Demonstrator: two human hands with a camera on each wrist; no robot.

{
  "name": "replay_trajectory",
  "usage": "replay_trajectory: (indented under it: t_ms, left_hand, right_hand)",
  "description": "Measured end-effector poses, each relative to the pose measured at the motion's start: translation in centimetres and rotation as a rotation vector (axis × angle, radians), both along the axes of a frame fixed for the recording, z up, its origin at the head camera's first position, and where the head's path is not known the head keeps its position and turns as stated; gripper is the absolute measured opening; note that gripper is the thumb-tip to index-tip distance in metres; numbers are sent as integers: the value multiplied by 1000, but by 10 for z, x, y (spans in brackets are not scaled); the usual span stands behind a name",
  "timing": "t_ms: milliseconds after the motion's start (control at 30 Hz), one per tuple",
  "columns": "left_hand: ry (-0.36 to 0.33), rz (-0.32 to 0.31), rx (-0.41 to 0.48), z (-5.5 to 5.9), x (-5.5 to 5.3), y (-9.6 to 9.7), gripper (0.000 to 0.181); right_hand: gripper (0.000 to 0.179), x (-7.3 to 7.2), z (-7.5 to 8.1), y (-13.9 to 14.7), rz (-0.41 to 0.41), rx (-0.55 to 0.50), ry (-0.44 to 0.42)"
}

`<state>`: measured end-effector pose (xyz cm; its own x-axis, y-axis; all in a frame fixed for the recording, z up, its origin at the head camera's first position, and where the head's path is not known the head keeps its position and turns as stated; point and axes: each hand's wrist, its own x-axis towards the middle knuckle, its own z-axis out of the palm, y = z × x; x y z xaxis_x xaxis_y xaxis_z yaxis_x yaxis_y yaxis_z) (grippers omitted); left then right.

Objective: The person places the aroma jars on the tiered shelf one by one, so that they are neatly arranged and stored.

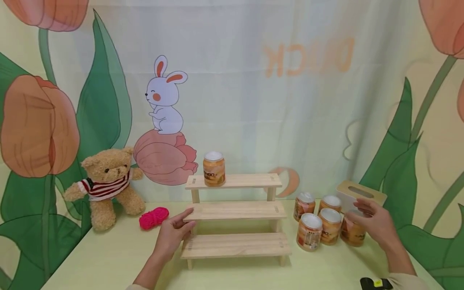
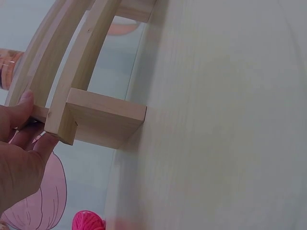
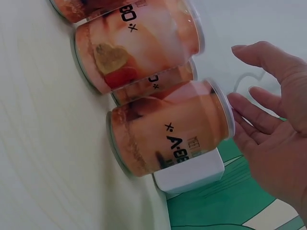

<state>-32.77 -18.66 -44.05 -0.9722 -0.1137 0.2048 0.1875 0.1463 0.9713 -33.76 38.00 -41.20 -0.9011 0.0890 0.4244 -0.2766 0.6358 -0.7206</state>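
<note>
A three-tier wooden shelf (image 1: 235, 210) stands in the middle of the table, with one orange-labelled jar (image 1: 214, 169) on its top board. My left hand (image 1: 175, 233) holds the shelf's left end at the middle board; the left wrist view shows the thumb (image 2: 25, 103) over the wood and the fingers bent under it. To the right of the shelf, several similar jars (image 1: 310, 233) are grouped on the table. Beside the rightmost jar (image 3: 170, 129) is my right hand (image 3: 276, 105), its fingers spread and relaxed, the fingertips right at the pale lid.
A white box with a wooden slotted lid (image 1: 360, 193) stands behind the jars. At the left, a teddy bear (image 1: 112, 189) in a striped shirt sits near a pink yarn bundle (image 1: 154, 218). A printed curtain (image 1: 235, 100) hangs along the back of the table.
</note>
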Motion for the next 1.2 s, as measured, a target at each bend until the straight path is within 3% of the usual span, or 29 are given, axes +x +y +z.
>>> replay_trajectory:
  t_ms: [300, 533, 767, 1200]
  left_hand:
    - [7, 0, -5, 0, 1, 0, 49]
    - [2, 5, -6, 2, 1, 0, 47]
    - [-3, 6, -10, 0, 1, -1, 48]
    - [12, -9, -1, -1, 1, -1, 47]
  right_hand:
    - [75, 3, -4, 11, -21, 44, -90]
    - [86, -6, -23, 20, 6, -6, -182]
    - [89, -10, -41, 23, -34, -42, -240]
    - [86, -6, -41, 21, -45, -135, -254]
